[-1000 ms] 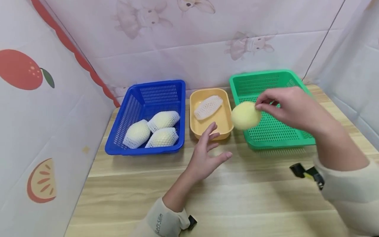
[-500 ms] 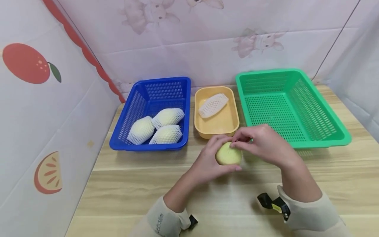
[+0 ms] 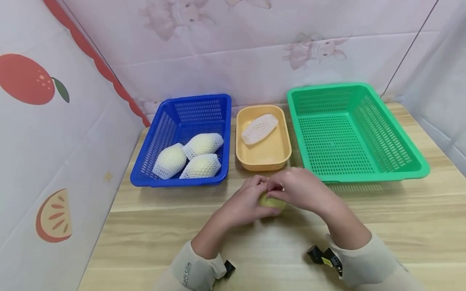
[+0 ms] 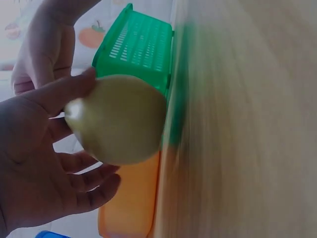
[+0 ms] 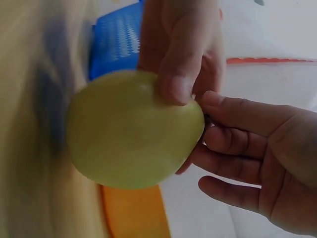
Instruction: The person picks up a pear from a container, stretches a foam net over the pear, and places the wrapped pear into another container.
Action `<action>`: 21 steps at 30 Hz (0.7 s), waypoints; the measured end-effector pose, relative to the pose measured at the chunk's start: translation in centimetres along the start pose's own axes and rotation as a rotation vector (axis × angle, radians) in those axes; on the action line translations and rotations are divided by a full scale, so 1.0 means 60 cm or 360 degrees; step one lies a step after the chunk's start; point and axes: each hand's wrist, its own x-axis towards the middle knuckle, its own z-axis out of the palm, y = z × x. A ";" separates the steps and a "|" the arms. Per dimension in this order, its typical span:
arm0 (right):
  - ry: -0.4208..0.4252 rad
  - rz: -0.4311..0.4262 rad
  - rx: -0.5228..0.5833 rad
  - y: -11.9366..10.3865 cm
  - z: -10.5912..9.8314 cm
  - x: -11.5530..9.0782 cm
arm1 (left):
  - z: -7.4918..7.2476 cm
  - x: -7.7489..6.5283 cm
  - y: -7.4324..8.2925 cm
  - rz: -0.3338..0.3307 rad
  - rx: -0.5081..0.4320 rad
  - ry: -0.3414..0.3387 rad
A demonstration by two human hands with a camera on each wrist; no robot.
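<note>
A pale yellow-green pear (image 3: 275, 203) is held just above the table between both hands. My left hand (image 3: 240, 204) grips it, with the thumb on the near side and fingers on the far side; the left wrist view shows the bare skin of the pear (image 4: 121, 121). At its stem end my right hand (image 3: 300, 188) pinches, thumb against fingertips. In the right wrist view, the pear (image 5: 129, 131) hides part of the left hand (image 5: 183, 44), and the stem is mostly covered by the right hand's fingers.
At the left, a blue basket (image 3: 182, 182) holds 3 pears (image 3: 204, 144) in white foam nets. An empty foam net (image 3: 259, 129) lies in the yellow tray (image 3: 265, 155) in the middle. The green basket (image 3: 340, 141) stands at the right on the wooden table (image 3: 276, 250).
The right hand has brought the pear by its stem from over the green basket's edge to the left hand, which now grips it. Both hands have moved slightly left and down since.
</note>
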 end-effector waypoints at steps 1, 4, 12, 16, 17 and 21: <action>-0.0018 -0.0001 -0.0002 -0.002 0.006 0.003 | -0.001 -0.001 -0.004 -0.0012 0.0005 -0.0015; -0.0031 -0.0001 0.0008 -0.008 0.018 0.010 | -0.003 -0.002 -0.017 -0.0010 -0.0007 -0.0046; -0.0258 0.0164 0.0126 -0.021 -0.031 0.032 | -0.013 0.004 -0.031 0.0049 -0.0050 -0.0110; -0.0329 0.0206 -0.0084 -0.026 -0.098 0.087 | -0.020 0.007 -0.032 0.0071 0.0004 -0.0145; -0.0348 0.0208 -0.0170 -0.023 -0.110 0.107 | -0.021 0.008 -0.032 0.0068 0.0008 -0.0155; -0.0502 0.0178 -0.0492 0.011 -0.122 0.192 | -0.022 0.007 -0.027 0.0063 0.0007 -0.0184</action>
